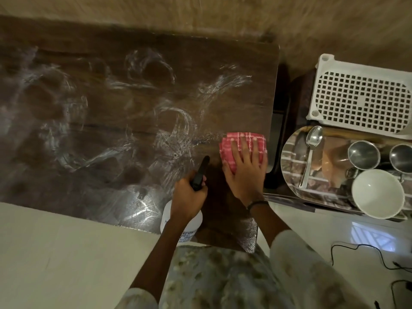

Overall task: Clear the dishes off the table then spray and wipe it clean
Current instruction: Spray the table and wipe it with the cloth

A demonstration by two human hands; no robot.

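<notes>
The right hand (245, 166) pressed flat fingers on the folded red checked cloth (242, 148) near the dark wooden surface (111, 121) edge; the left hand (189, 197) gripped the white spray bottle (180, 221). Wiping outward risked slipping off.

Spray bottle (181, 221): body largely covered by the left hand (188, 197) gripping its neck; label print below the grip partly hidden and too small to read. Checked cloth (242, 148): near half concealed under the flat right hand (246, 172). Right of that hand, the white basket (361, 94) and one steel cup (402, 158) run past the frame edge. Table (133, 112): far-left surface blurred, cut off.
</notes>
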